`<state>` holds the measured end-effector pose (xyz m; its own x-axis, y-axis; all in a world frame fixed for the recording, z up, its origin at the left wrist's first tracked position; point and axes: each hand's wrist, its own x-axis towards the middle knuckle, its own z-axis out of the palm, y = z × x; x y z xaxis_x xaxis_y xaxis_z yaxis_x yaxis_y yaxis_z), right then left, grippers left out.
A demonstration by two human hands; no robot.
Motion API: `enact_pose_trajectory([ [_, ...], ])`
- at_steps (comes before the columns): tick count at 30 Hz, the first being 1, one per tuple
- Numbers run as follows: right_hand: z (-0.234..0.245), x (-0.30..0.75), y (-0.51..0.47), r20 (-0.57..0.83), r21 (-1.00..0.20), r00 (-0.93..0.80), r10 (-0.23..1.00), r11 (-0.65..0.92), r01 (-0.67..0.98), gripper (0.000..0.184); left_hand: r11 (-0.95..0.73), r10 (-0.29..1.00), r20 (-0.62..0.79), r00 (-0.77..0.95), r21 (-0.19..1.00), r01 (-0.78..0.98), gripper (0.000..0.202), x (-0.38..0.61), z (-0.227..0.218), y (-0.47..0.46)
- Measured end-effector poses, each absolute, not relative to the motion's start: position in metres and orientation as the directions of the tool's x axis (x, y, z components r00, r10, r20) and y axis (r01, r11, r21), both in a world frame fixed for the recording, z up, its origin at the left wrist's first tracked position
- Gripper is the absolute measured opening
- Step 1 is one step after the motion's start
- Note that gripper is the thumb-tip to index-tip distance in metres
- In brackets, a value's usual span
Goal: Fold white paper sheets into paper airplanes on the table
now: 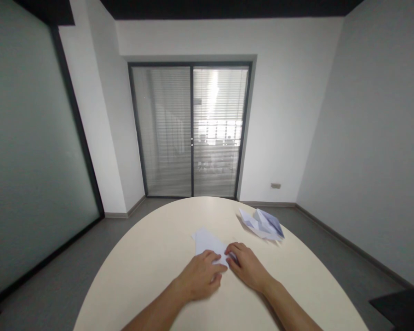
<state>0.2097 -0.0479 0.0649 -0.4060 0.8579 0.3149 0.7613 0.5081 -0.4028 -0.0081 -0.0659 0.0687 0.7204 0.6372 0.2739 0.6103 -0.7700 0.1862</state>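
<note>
A white sheet of paper (207, 241), partly folded, lies flat on a round cream table (152, 257). My left hand (200, 276) rests on the paper's near edge with its fingers curled down onto it. My right hand (246, 266) presses on the paper's near right corner, fingertips touching the sheet beside my left hand. The near part of the paper is hidden under both hands.
Several folded white paper shapes (262, 224) lie in a small pile at the table's far right. Beyond the table are a grey floor, a glass door with blinds (191, 131), a frosted glass wall at left, and a dark object (400, 305) at lower right.
</note>
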Motion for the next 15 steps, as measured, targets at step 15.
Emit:
enact_pose_trajectory([
  [15, 0.073, 0.206, -0.052, 0.339, -0.377, -0.489, 0.803, 0.593, 0.712, 0.035, -0.713, 0.696, 0.322, 0.642, 0.199, 0.673, 0.035, -0.006, 0.063, -0.067],
])
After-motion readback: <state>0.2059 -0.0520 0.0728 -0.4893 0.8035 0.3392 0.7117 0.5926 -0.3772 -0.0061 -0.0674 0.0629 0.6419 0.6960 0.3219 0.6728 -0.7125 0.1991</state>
